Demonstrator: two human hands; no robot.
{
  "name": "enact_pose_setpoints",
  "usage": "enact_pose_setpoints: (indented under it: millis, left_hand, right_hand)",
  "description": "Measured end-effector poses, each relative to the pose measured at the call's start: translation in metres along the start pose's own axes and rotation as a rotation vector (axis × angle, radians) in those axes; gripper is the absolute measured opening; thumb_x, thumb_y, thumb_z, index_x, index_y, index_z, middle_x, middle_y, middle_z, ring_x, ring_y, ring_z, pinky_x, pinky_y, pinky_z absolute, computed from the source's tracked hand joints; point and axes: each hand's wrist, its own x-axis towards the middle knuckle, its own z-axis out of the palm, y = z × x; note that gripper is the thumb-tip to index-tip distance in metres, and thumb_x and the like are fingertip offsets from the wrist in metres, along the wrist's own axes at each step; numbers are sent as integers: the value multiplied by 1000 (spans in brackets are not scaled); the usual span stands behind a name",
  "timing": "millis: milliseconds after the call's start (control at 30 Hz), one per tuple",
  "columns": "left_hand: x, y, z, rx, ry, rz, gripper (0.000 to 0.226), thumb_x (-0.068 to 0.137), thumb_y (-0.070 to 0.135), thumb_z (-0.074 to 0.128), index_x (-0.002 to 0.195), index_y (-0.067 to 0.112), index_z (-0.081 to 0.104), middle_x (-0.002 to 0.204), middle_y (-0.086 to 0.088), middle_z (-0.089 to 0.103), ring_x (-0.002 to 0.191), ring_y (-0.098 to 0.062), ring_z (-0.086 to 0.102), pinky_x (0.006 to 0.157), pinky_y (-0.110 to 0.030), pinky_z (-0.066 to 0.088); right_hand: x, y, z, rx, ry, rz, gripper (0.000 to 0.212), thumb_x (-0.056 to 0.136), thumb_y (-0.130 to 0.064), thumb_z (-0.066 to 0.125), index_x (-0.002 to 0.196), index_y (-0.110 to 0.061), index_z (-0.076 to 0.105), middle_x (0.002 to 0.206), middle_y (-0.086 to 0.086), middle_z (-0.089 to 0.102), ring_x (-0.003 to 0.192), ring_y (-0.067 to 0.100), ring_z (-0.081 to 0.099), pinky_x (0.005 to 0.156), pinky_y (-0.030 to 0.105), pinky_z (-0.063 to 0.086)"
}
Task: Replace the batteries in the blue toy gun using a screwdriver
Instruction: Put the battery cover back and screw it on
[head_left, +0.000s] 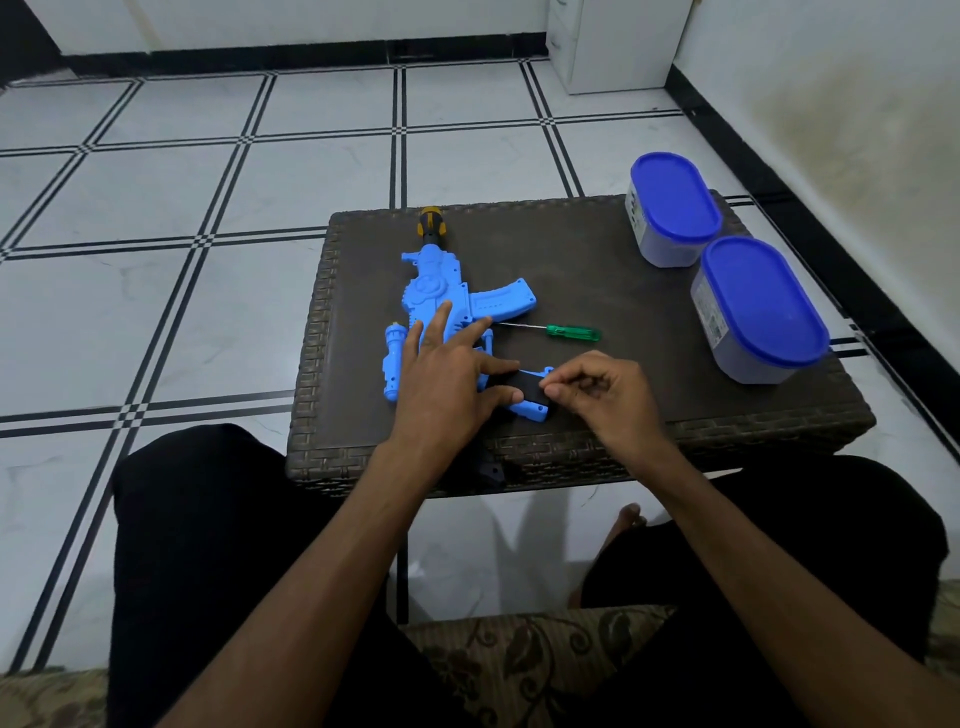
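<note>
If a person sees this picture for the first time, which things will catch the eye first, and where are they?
The bright blue toy gun lies on the dark wicker table, its barrel pointing away. The left hand rests flat on it, while the right hand pinches at the black panel on the grip. A green-handled screwdriver lies just right of the gun, and two blue-lidded containers stand at the table's right side.

Both bare forearms reach forward from the lap; the left hand (447, 374) lies flat, fingers straight and spread; the right hand (602, 389) curls, thumb and forefinger pinched together.
</note>
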Motion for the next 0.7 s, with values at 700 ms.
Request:
enact_pose_setpoints:
  millis: [700]
  left_hand:
    - [-5,-1,3,51,52,138,32,85,43,67,114,29,72,145,-1,49,146,-31,20,118,-44,6]
  right_hand:
    - [18,-7,-25,-393,147,-44,23,89,-6,66,108,-16,71,109,4,66,92,8,61,81,17,53]
